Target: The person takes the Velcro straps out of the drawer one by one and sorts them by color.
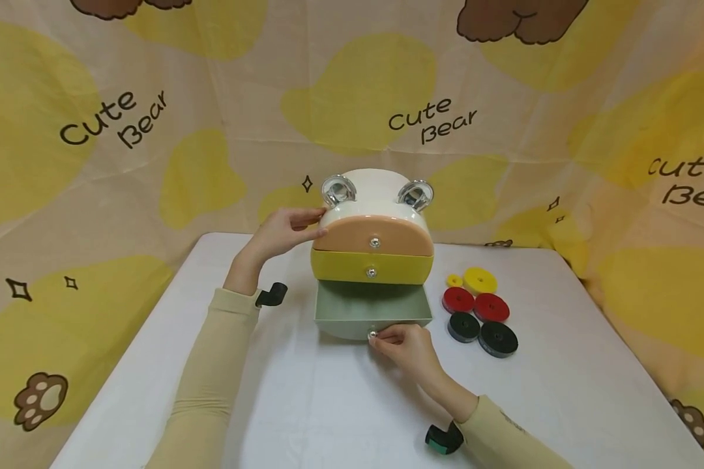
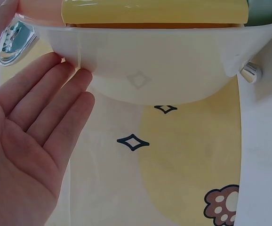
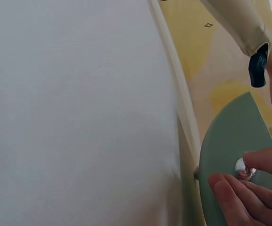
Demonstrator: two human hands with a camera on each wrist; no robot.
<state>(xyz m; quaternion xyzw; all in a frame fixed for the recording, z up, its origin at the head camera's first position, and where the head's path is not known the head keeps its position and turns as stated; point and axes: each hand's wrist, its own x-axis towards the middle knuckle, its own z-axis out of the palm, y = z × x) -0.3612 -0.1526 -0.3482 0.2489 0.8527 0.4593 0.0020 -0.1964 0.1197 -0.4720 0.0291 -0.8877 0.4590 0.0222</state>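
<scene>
A small drawer cabinet [image 1: 381,185] with a rounded white shell and two silver ears stands on the table. Its orange top drawer [image 1: 349,236] and yellow middle drawer [image 1: 340,267] are closed. The green bottom drawer [image 1: 328,324] is pulled out, and its visible inside is bare. My right hand [image 1: 413,352] pinches the silver knob [image 3: 241,165] of that drawer between thumb and fingers. On the cabinet's upper left side rests my left hand [image 1: 284,231], fingers nearly straight, with the fingertips at the white shell [image 2: 150,61] in the left wrist view.
Right of the cabinet lie several discs in pairs: a small yellow disc [image 1: 454,281] and a larger yellow disc [image 1: 480,281], two red discs [image 1: 491,307], and two black discs [image 1: 498,339]. A patterned cloth [image 1: 352,91] hangs behind the white table [image 1: 305,417].
</scene>
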